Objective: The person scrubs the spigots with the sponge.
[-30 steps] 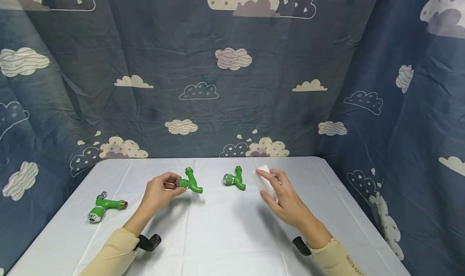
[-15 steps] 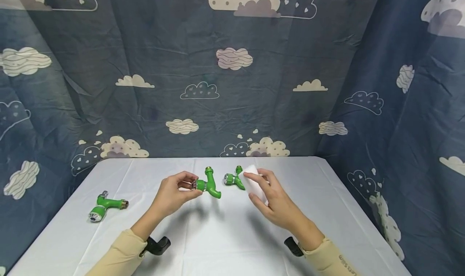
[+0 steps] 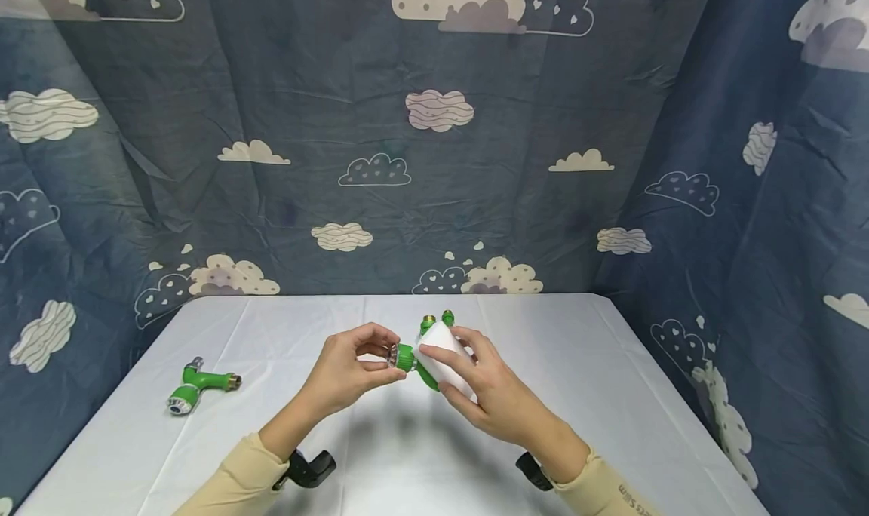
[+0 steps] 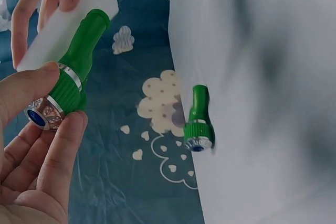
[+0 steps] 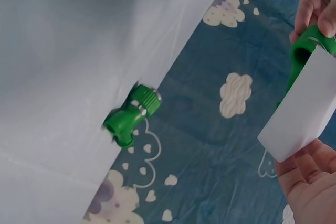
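Over the middle of the table, my left hand (image 3: 353,369) pinches the silver end and knob of a green tap (image 3: 405,357). My right hand (image 3: 502,395) holds a white sponge block (image 3: 441,342) between thumb and fingers. The sponge lies against the tap's body and hides part of it in the head view. In the left wrist view the tap (image 4: 89,40) is tilted, its blue-centred end between thumb and fingers. The right wrist view shows the sponge (image 5: 304,108) beside the tap's open spout (image 5: 303,51).
A second green tap (image 3: 448,317) lies behind the hands, mostly hidden in the head view; the left wrist view shows that tap (image 4: 199,119) whole. A third green tap (image 3: 197,384) lies at the table's left. Patterned blue cloth (image 3: 380,222) hangs behind the white table (image 3: 285,493).
My left hand has carried the tap to the right. My right hand has brought the sponge leftward until it meets the tap, now covering most of the tap lying behind.
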The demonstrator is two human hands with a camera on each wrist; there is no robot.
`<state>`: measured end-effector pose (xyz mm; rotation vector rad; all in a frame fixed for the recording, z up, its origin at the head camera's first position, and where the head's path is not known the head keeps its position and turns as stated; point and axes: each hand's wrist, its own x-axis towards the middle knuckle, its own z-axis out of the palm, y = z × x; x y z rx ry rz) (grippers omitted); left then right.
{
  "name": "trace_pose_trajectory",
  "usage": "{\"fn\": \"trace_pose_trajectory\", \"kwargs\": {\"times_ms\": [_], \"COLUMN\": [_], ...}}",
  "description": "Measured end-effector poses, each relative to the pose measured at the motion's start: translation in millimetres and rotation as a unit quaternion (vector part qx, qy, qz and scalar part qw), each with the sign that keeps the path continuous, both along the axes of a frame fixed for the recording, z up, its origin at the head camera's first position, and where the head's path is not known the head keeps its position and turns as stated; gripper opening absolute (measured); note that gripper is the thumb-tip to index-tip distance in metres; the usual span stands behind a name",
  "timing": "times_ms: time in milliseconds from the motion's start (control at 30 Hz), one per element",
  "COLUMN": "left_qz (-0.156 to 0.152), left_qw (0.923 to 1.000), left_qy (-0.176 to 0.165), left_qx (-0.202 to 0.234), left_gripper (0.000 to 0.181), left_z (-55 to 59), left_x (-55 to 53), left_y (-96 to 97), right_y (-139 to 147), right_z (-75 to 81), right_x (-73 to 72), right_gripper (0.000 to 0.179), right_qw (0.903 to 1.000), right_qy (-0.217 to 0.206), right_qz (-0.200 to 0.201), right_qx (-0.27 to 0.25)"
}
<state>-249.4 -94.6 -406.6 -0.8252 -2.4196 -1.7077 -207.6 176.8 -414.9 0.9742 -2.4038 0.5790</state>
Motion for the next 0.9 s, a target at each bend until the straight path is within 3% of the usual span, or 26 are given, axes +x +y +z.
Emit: {"fn": "trace_pose_trajectory", "kwargs": {"times_ms": [900], "left_qz": [-0.035], "left_qw": [0.9992], "left_qy": [0.006], "left_qx": [0.016], "left_gripper": [0.039], "left_z": [7.4], "left_x": [8.9], "left_y": [-9.1], "right_y": [-0.7], "right_z": [0.7], "right_x": [-3.9], "right_gripper": [0.059], "right_qw": [0.9989], "right_qy": [0.039], "right_qz": [0.019], "right_qx": [0.019]}}
